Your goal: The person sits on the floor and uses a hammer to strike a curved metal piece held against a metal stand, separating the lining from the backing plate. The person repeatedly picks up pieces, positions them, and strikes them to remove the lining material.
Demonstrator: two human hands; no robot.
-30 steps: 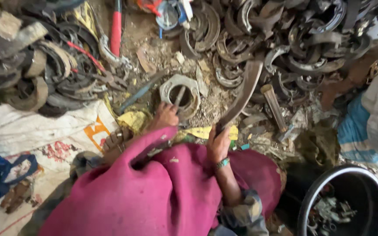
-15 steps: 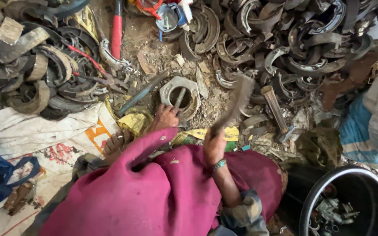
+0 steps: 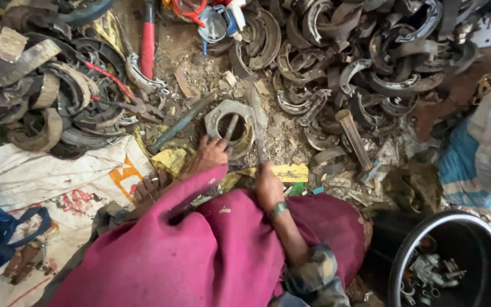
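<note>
On the littered dirt, left hand [image 3: 210, 153] pinches a short rod [image 3: 230, 128] inside the metal ring [image 3: 229, 122], scrap piles close at left. Right hand [image 3: 268, 185] fisted round a blurred striking tool [image 3: 255, 116] over the ring's right rim; brake shoes [image 3: 370, 62] crowd beyond.

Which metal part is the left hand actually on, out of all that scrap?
The hexagonal ring in the middle: the left hand grips its near edge. It lies alone on bare dirt, while the curved brake shoes sit piled untouched.

Magenta garment [image 3: 200, 256], camouflage sleeve [image 3: 313, 278], green bangle [image 3: 278, 210] on right wrist.
</note>
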